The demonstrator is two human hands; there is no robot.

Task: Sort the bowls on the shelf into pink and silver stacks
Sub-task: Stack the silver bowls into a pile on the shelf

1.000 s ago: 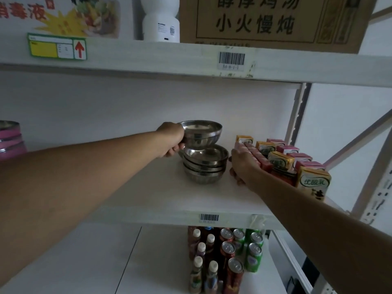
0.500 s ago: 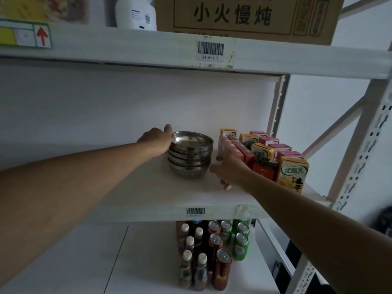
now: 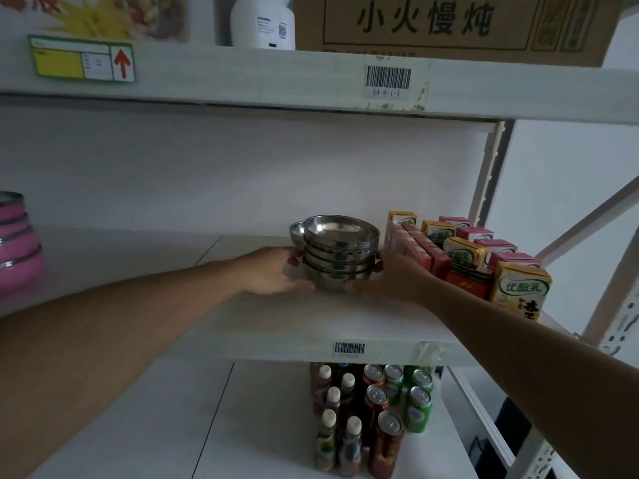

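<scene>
A stack of several silver bowls (image 3: 340,252) stands on the middle shelf (image 3: 311,323), near its centre. My left hand (image 3: 273,273) grips the stack's left side near its base. My right hand (image 3: 387,276) holds its right side, fingers curled round the lower bowls. One more silver bowl (image 3: 296,232) peeks out behind the stack on the left. A stack of pink bowls (image 3: 17,243) with metal rims stands at the far left edge of the same shelf, partly cut off by the frame.
Rows of drink cartons (image 3: 460,257) crowd the shelf right of the silver stack. Above, a cardboard box (image 3: 449,25) and a white bottle (image 3: 262,20) sit on the upper shelf. Bottles and cans (image 3: 373,420) stand on the lower shelf. A metal upright (image 3: 484,188) rises at right.
My left hand set the lifted silver bowl onto the stack, then dropped to the stack's left side. My right hand moved from the shelf by the cartons onto the stack's right side.
</scene>
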